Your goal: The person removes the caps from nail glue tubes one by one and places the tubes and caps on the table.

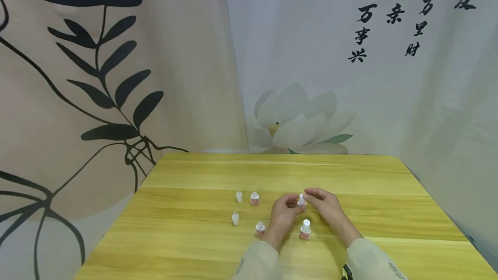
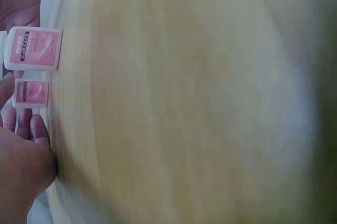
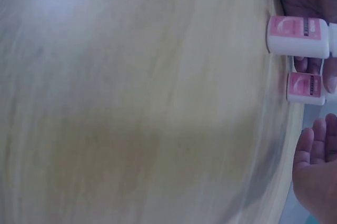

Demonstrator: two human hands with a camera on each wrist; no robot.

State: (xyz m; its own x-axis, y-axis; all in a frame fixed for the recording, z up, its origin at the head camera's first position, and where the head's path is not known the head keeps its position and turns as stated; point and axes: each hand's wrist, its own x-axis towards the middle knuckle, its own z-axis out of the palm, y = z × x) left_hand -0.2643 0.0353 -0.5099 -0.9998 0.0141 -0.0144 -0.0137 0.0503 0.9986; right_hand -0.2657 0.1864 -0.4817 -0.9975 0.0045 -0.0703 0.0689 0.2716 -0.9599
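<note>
A small white nail glue bottle (image 1: 301,202) with a pink label stands between the two hands. My left hand (image 1: 284,215) holds this bottle between thumb and fingers. From the other side, the thumb and forefinger of my right hand (image 1: 328,208) pinch its white cap (image 1: 301,196); the fingertips partly hide it. In the right wrist view, the other fingers of the right hand (image 3: 318,174) lie spread apart from the bottle (image 3: 305,88). Nearer the person stands a second capped nail glue bottle (image 1: 305,230), large in the left wrist view.
On the wooden table (image 1: 186,245), left of the hands, stand two bottles without their tall caps: a far bottle (image 1: 254,198) and a near bottle (image 1: 260,229). Two small white cap-like pieces, a far piece (image 1: 239,196) and a near piece (image 1: 235,218), stand farther left.
</note>
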